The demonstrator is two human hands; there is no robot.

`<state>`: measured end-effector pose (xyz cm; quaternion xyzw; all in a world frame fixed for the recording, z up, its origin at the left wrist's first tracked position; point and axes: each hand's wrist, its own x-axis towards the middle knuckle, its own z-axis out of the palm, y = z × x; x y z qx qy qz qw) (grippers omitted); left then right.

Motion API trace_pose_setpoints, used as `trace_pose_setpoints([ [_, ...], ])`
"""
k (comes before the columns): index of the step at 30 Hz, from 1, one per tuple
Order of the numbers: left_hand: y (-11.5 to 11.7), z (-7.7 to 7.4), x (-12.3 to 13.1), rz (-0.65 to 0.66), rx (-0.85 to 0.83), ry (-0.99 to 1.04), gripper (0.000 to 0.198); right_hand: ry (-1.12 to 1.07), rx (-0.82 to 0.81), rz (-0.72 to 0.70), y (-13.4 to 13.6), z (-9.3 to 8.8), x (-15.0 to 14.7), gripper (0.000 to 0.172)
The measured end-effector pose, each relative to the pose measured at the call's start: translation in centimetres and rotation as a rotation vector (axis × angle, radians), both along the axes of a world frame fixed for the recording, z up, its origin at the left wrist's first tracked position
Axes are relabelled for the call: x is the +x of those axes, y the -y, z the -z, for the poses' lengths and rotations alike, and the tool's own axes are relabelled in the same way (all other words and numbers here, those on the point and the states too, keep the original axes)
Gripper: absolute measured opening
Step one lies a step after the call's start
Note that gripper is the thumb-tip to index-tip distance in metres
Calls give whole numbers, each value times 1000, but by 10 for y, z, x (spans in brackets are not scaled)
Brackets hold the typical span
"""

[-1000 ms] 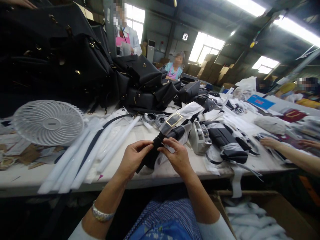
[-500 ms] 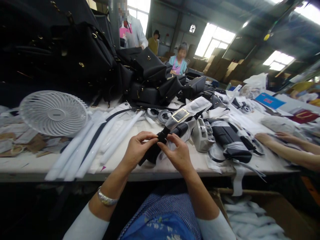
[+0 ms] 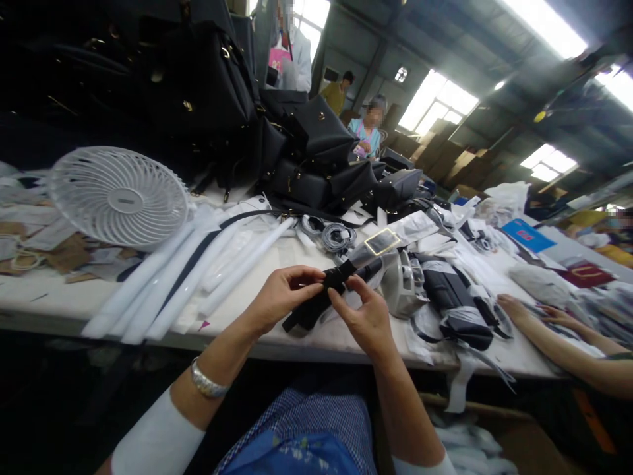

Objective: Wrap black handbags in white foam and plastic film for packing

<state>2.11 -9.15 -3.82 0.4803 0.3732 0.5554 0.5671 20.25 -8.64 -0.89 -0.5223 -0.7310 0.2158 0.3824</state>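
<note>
Over the near part of the table, my left hand (image 3: 283,297) and my right hand (image 3: 366,318) pinch a black strap (image 3: 339,273) between thumbs and fingers. The strap looks doubled or looped where my fingertips meet it; the exact fold is hidden. Just beyond it lies a gold rectangular frame (image 3: 382,242) under clear film. Below the fingers, a wider black piece (image 3: 307,313) slants toward the table edge. Close to my right hand stands a grey tape dispenser (image 3: 399,285).
White foam tubes (image 3: 143,284) and a round white fan (image 3: 121,198) occupy the left. Black handbags (image 3: 324,132) are piled at the back. A wrapped black bag (image 3: 452,300) lies on the right, near a co-worker's hands (image 3: 514,310). Beneath the table edge is a box (image 3: 531,439).
The camera view has tilted and shifted. My hands keep hold of the black strap, and its short end now stands out further above my fingers.
</note>
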Motion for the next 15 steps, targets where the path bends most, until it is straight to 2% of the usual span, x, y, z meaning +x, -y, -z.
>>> trace_pose_setpoints([
  [6, -5, 2, -1, 86, -58, 81, 29, -6, -7, 12, 2, -3, -5, 25],
  [10, -4, 2, 1, 90, -87, 107, 29, -16, -9, 52, 2, 0, -6, 25],
  [15, -4, 2, 3, 85, -105, 118, 29, -75, -36, 24, 2, 1, -8, 21],
])
